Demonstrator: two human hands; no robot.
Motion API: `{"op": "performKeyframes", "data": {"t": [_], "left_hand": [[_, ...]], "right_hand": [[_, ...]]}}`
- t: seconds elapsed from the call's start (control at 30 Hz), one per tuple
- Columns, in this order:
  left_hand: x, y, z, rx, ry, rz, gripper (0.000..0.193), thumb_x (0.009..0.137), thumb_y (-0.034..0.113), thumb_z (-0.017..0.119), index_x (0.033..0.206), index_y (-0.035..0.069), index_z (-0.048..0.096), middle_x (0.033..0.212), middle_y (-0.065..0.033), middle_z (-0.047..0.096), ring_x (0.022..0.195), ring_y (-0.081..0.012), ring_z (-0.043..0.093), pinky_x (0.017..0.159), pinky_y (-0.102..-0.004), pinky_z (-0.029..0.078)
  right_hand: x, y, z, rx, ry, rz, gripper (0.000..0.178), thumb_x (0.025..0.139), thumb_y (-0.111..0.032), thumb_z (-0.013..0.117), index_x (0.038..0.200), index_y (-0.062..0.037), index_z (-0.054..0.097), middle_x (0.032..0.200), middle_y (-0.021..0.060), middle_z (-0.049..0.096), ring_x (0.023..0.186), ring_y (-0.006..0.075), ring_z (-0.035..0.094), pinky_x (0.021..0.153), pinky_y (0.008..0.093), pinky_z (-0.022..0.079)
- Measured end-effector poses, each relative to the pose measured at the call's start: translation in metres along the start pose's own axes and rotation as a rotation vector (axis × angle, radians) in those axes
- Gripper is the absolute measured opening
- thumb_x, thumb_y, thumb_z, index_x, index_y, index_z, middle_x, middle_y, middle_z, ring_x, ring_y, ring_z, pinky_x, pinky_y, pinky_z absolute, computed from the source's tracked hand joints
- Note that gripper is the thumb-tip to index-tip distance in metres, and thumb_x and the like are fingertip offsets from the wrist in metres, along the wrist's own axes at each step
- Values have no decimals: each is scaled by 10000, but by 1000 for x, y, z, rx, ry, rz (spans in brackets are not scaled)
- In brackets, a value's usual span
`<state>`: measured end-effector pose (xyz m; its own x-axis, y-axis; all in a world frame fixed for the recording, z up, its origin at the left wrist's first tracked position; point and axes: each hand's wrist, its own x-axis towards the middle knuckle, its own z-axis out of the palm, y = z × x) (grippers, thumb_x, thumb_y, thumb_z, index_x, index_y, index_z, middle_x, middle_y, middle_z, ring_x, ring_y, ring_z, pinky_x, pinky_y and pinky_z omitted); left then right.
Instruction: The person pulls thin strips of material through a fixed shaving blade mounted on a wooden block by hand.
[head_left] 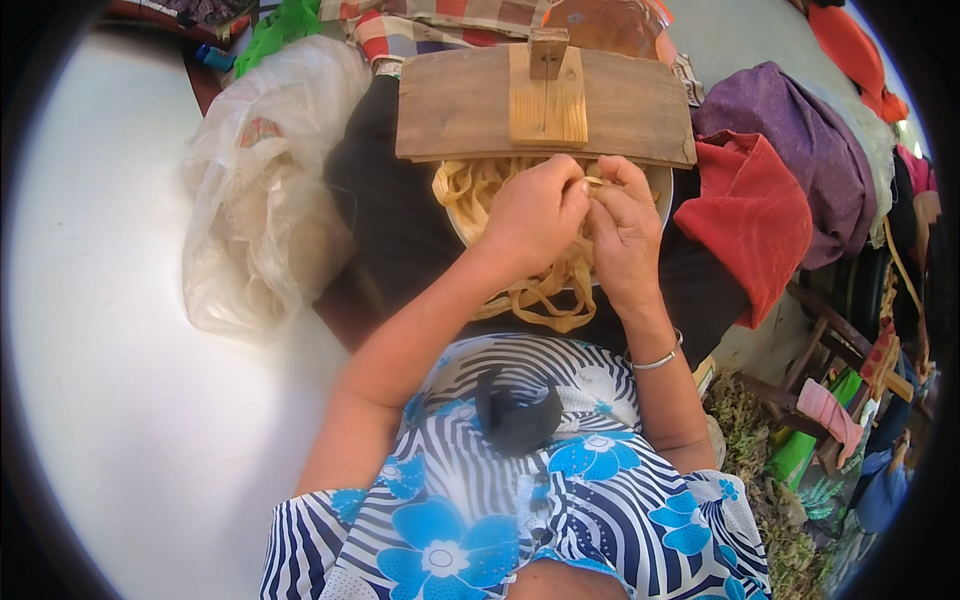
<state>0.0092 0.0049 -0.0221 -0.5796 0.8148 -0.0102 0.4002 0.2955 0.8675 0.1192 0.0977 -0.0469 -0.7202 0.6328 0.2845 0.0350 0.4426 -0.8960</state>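
My left hand and my right hand meet over a pale bowl, fingers pinched together. Between their fingertips runs a thin tan strip, so both hands grip it. Long, flat, ribbon-like tan strips lie in loops in the bowl and hang over its near side. Their exact material I cannot make out. Only bits of the white bowl rim show. Just beyond my fingers a wide wooden board reaches across the far part of the bowl, with a small upright wooden block on it.
A clear plastic bag slumps at left beside a smooth pale surface. Red cloth and a purple bundle lie at right. Checked cloth is behind the board. Wooden chairs and another person's blue clothing appear at far right.
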Motion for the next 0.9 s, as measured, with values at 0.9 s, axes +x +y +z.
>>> {"op": "performKeyframes", "data": {"t": [0.9], "left_hand": [[9,1,-61,-256,-218,-30,111,915,94,581,974,1,596,835,-23,612,739,-92,549,665,-255,457]], "right_hand": [[70,-26,-44,311,-622,405,194,859,-40,642,1040,27,637,767,2,622,672,50,558,611,207,456]]}}
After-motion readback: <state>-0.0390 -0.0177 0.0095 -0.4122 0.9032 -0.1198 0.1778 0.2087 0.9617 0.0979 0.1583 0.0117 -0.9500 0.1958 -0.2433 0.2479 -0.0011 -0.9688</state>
